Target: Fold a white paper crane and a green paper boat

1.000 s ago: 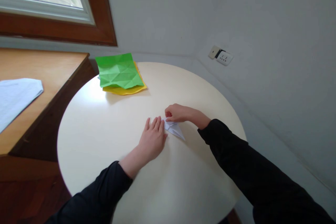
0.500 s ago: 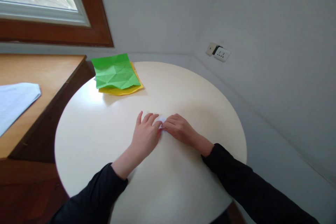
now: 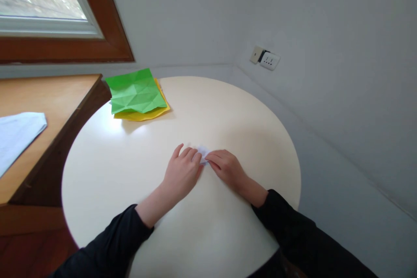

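My left hand (image 3: 182, 173) and right hand (image 3: 226, 168) lie flat, fingers together, pressing one small white paper (image 3: 202, 153) near the middle of the round table (image 3: 228, 113). My hands hide most of it. Upper left, one green sheet (image 3: 135, 91) covers one yellow sheet (image 3: 143, 115).

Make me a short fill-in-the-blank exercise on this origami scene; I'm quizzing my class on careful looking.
1. Both hands, the left hand and the right hand, press flat on a small folded paper of ____ colour.
2. The green sheet lies on top of a ____ sheet.
3. The table under the hands has a ____ top.
4. Both arms wear ____ sleeves.

Missing words: white; yellow; round; black
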### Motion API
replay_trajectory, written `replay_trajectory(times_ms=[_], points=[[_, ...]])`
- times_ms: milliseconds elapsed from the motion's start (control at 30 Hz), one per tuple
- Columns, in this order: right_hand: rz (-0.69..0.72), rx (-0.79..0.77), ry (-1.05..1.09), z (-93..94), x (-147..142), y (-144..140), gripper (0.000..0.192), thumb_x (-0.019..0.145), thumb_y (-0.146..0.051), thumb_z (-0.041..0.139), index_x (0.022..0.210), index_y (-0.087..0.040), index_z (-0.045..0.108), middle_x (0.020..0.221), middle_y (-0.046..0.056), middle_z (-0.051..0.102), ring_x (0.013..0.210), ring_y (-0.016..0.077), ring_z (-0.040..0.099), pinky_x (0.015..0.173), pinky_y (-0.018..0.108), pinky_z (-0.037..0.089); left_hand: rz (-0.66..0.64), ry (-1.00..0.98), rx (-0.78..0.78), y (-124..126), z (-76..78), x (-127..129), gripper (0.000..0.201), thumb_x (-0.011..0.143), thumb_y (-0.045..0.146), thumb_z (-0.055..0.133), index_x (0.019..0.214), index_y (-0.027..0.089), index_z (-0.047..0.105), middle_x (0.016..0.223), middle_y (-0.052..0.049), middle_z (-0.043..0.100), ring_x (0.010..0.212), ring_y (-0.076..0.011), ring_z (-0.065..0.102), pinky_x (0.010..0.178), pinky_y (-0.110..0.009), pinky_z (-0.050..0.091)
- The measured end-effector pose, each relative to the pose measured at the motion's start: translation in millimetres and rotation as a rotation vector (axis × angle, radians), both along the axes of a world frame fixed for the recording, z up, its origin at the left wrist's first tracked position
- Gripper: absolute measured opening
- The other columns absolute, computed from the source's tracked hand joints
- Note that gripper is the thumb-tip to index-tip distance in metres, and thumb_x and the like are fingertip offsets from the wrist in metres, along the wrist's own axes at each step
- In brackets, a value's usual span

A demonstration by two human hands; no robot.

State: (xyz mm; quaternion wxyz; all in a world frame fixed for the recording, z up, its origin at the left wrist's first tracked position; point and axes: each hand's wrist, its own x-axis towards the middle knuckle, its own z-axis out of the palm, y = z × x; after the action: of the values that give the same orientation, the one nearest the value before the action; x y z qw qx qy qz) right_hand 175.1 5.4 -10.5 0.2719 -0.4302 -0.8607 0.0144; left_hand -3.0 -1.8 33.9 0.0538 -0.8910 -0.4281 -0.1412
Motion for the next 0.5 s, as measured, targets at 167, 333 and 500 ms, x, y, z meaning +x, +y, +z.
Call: replay_trajectory(times_ms=[167, 333, 500], points=[[0.117, -0.055, 0.099, -5.1, -1.0, 4.7, 0.019, 0.086, -0.008, 0.048, 0.089, -0.018, 0.065, 0.091, 0.007, 0.071, 0.084, 0.0172, 0.063, 0.077, 0.03, 0.048, -0.001, 0.18, -0.083, 3.0, 9.3, 6.4, 0.017, 0.083, 0.012, 0.049, 0.083, 0.013, 0.065, 0.087, -0.012, 0.069, 0.088, -0.025, 0.064, 0.094, -0.043, 0.04], [-0.009, -0.083, 0.172, -2.9, 4.5, 7.1, 0.017, 0.083, -0.007, 0.052, 0.085, -0.018, 0.065, 0.09, 0.007, 0.069, 0.086, 0.018, 0.062, 0.08, 0.034, 0.045, 0.05, 0.335, -0.241, 5.0, 22.8, 13.4, 0.025, 0.08, 0.002, 0.043, 0.081, 0.011, 0.066, 0.08, -0.014, 0.069, 0.078, -0.025, 0.066, 0.078, -0.037, 0.046], [-0.113, -0.114, 0.158, 0.5, 13.3, 4.9, 0.012, 0.083, -0.012, 0.058, 0.081, -0.019, 0.068, 0.09, 0.006, 0.068, 0.085, 0.0179, 0.06, 0.078, 0.032, 0.041, 0.082, 0.336, -0.333, 15.5, 29.5, 18.9, 0.02, 0.083, 0.01, 0.048, 0.074, 0.014, 0.066, 0.07, -0.011, 0.067, 0.071, -0.0224, 0.067, 0.069, -0.032, 0.048]])
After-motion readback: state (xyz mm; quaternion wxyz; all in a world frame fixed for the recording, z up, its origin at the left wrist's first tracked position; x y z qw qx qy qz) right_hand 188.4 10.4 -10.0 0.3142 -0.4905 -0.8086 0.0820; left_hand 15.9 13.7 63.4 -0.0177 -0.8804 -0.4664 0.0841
